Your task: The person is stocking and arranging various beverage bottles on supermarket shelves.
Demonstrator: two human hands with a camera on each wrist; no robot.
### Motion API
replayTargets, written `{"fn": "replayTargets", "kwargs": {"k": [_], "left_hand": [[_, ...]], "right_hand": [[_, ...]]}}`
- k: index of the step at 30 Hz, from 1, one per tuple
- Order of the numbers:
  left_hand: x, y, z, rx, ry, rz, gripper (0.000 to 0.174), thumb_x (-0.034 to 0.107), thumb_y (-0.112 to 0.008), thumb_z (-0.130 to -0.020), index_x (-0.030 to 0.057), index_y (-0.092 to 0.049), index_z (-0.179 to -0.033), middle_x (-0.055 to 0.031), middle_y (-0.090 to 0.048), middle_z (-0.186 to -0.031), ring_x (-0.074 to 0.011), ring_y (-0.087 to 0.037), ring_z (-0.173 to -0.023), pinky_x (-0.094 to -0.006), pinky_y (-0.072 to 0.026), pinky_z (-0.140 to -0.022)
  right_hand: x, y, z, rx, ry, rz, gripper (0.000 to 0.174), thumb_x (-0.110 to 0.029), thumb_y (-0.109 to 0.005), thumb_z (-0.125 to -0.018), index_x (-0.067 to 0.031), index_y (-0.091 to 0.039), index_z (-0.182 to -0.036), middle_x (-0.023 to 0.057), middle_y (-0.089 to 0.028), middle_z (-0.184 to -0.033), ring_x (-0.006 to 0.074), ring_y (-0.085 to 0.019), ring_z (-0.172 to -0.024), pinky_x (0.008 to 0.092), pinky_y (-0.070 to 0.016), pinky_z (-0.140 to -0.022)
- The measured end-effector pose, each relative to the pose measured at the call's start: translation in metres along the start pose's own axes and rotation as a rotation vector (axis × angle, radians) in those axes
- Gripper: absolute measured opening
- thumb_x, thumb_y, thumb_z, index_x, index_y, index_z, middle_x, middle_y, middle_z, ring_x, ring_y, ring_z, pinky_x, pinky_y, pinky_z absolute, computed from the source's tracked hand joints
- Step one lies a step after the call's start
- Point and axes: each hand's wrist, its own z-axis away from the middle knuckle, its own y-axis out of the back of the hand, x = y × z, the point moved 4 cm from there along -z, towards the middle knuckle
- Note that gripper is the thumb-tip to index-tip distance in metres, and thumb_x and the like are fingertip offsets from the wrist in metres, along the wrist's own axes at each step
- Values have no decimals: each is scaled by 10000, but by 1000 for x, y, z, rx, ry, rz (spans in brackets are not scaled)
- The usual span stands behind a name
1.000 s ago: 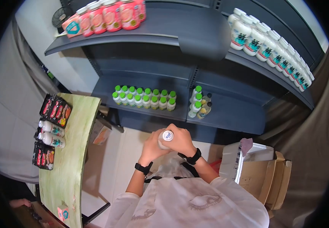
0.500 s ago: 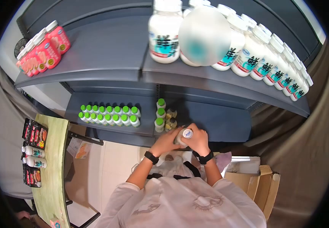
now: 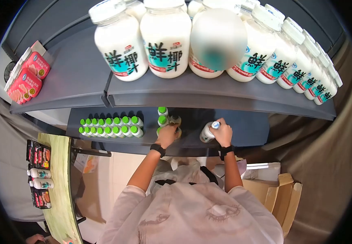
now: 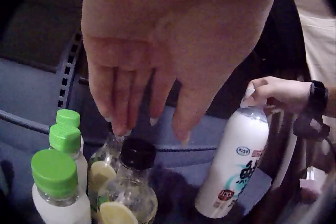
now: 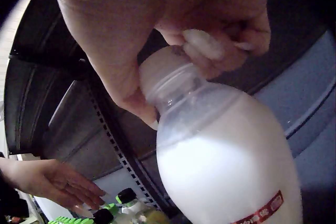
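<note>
My right hand [image 3: 224, 133] grips a white milk-like bottle [image 3: 207, 133] by its cap and neck, tilted, over the lower shelf; the right wrist view shows thumb and fingers around the bottle's cap [image 5: 167, 71]. My left hand [image 3: 168, 135] is over the small bottles at the shelf's middle. In the left wrist view this hand [image 4: 157, 45] has its fingers extended above two clear bottles with lemon slices, one with a black cap [image 4: 138, 153]; whether a fingertip touches the rear one I cannot tell. Green-capped bottles [image 4: 54, 174] stand beside them.
Rows of green-capped bottles [image 3: 110, 131] stand left on the lower shelf. Large white bottles [image 3: 165, 44] and pink bottles [image 3: 25, 85] line the upper shelf [image 3: 143, 92] overhead. A green table [image 3: 58, 203] is at left, a cardboard box [image 3: 281, 199] at lower right.
The hands, together around the bottle before, are now apart. My right hand has carried the bottle forward over the lower shelf; my left has let go and moved to the small bottles. The view has shifted.
</note>
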Motion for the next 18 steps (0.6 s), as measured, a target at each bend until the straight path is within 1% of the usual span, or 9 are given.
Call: {"fn": "replayTargets", "kwargs": {"k": [2, 5, 8, 11, 14, 17, 18], "left_hand": [[1, -8, -7, -67, 39, -55, 394, 203, -703, -816, 70, -649, -1183, -178, -695, -993, -365, -673, -921, -462, -545, -786], [-8, -27, -17, -86, 0, -150, 389, 190, -694, -811, 74, -658, -1181, -179, -701, -895, -366, -684, -865, -473, -546, -744], [-29, -54, -23, -186, -43, -303, 359, 188, -688, -812, 74, -665, -1152, -179, -697, -868, -362, -687, -842, -479, -542, -726], [-47, -72, -27, -182, -63, -368, 292, 187, -671, -824, 68, -672, -1091, -180, -695, -866, -356, -689, -833, -481, -540, -715], [-36, -57, -26, -153, -179, -342, 234, 180, -651, -835, 60, -669, -1035, -184, -693, -862, -362, -686, -823, -486, -539, -709], [-28, -63, -31, -244, -168, -338, 216, 177, -647, -837, 49, -662, -1009, -188, -690, -864, -369, -683, -833, -493, -537, -719], [-24, -62, -32, -243, -157, -312, 217, 178, -651, -835, 46, -661, -1007, -191, -689, -865, -370, -682, -837, -494, -537, -724]], "right_hand": [[10, -3, -6, 9, -26, 2, 338, -324, -795, -690, -106, -622, -881, 184, -698, -748, 418, -679, -734, 495, -546, -654], [27, -8, -15, 5, -49, 13, 359, -342, -790, -688, -102, -639, -908, 190, -703, -770, 417, -682, -758, 495, -546, -676], [38, -10, -20, -10, -71, 34, 383, -356, -784, -690, -103, -663, -950, 192, -709, -788, 416, -684, -771, 498, -547, -693], [55, -15, -23, -20, -87, 45, 409, -362, -778, -690, -103, -680, -992, 195, -712, -805, 415, -686, -784, 496, -548, -709], [65, -16, -22, -31, -108, 62, 425, -366, -781, -690, -106, -687, -1013, 196, -714, -813, 414, -686, -791, 491, -551, -715], [75, -17, -22, -47, -119, 77, 430, -374, -786, -693, -108, -684, -1015, 195, -715, -818, 413, -687, -795, 490, -551, -716], [76, -17, -21, -53, -121, 81, 430, -377, -788, -695, -109, -682, -1014, 194, -716, -819, 412, -687, -796, 491, -550, -716]]}}
